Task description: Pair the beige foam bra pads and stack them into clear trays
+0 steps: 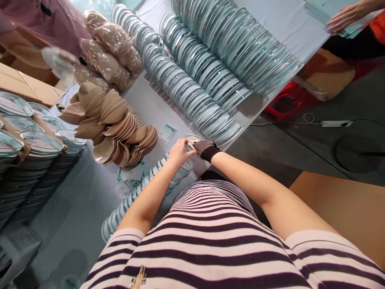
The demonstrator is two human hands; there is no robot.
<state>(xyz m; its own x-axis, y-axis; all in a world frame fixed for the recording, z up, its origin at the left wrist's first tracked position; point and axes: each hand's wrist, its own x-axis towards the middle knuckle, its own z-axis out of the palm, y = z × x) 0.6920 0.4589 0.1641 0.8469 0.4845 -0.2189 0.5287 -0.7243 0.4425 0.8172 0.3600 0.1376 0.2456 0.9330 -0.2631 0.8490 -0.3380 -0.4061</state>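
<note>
My bare left hand (179, 152) and my right hand (205, 148), in a dark dotted glove, meet at the table's near edge. Between them is a small clear glass piece (193, 138), mostly covered by the fingers; whether it is a dish or a lid I cannot tell. My left thumb and fingers close on its left side, and the gloved fingers grip its right side. Just beyond my hands ends a long row of round glass pieces (186, 90) standing on edge. Another row of glass (147, 182) runs under my left forearm.
Brown bowl-shaped pieces (114, 124) lie heaped left, with plastic-wrapped stacks (111, 56) behind. More glass rows (234, 40) fill the table's far side. Boxed glass stacks (42, 140) stand far left. A co-worker's hand (345, 18) is top right, and a pink-clothed person (60, 20) top left.
</note>
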